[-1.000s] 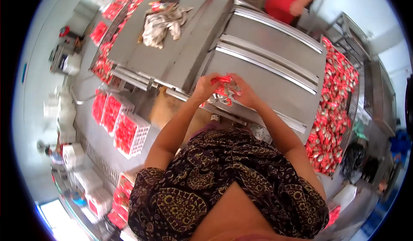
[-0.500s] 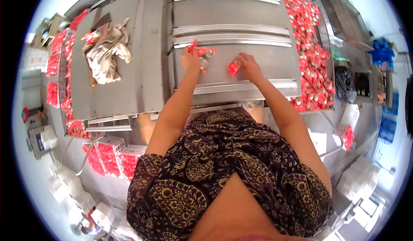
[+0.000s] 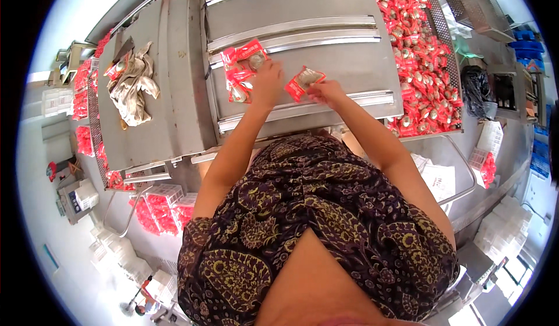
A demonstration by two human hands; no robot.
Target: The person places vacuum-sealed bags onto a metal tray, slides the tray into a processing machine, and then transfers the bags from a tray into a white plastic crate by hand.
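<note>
Several red packets (image 3: 239,64), each with a round pale item in a clear window, lie together on the steel table (image 3: 338,67) to the left of my hands. My left hand (image 3: 269,81) is beside the right edge of these packets, fingers somewhat blurred but seemingly apart, with nothing visible in them. Another red packet (image 3: 303,83) is in the fingers of my right hand (image 3: 327,92), pinched at its lower right end and tilted just above the table. The packets' undersides are hidden.
A perforated tray (image 3: 422,64) heaped with red packets stands along the right. A crumpled pale cloth (image 3: 135,87) lies on the left steel surface (image 3: 174,87). Raised metal rails (image 3: 303,32) cross the table. White crates (image 3: 165,201) of red packets stand lower left.
The packets by my left hand now lie flat to its left, and that hand sits to their right. My right hand's packet has turned more face up. The whole view has shifted.
</note>
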